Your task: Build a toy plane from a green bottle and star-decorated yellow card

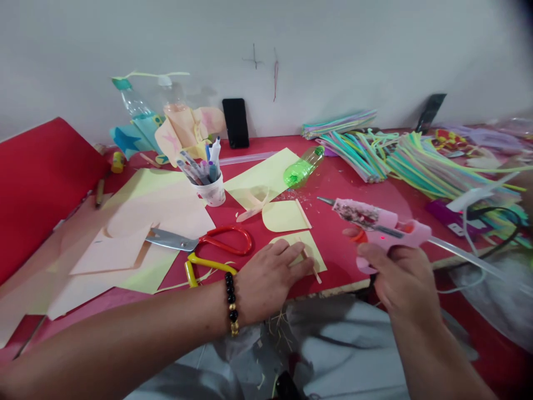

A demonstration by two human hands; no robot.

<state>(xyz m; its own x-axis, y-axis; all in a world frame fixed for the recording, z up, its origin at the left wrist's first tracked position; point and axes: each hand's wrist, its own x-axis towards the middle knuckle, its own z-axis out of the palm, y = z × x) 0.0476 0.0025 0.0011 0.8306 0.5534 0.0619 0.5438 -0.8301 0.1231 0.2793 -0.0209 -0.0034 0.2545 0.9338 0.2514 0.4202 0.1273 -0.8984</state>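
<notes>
Step in hand, as judged: a strip is being set or held on a card, with hot glue at the ready; whether glue is on it cannot be told. The next move calls for a steady card and the gun's tip kept clear of the fingers.

Table (339, 253): red, with both hands working near its front edge. Gun (377, 222): pink, barrel marked with dark residue, small red light showing, clear glue stick (460, 254) running out of the rear. The right hand (410, 272) is closed round its grip; the tip points left, above the table.

Lower card (317, 251): pale yellow, flat at the front of the table, partly covered by the left hand (266, 278). That hand is narrow, fingers bent low at the strip (317, 274); pinched or merely pressed, cannot tell. Upper card (283, 216): pale yellow, just beyond, rounded at its left end, a pink band (303, 214) along its right edge. Strip: pale pink, slim, straight, lying aslant on the lower card, near end towards the table's edge.
</notes>
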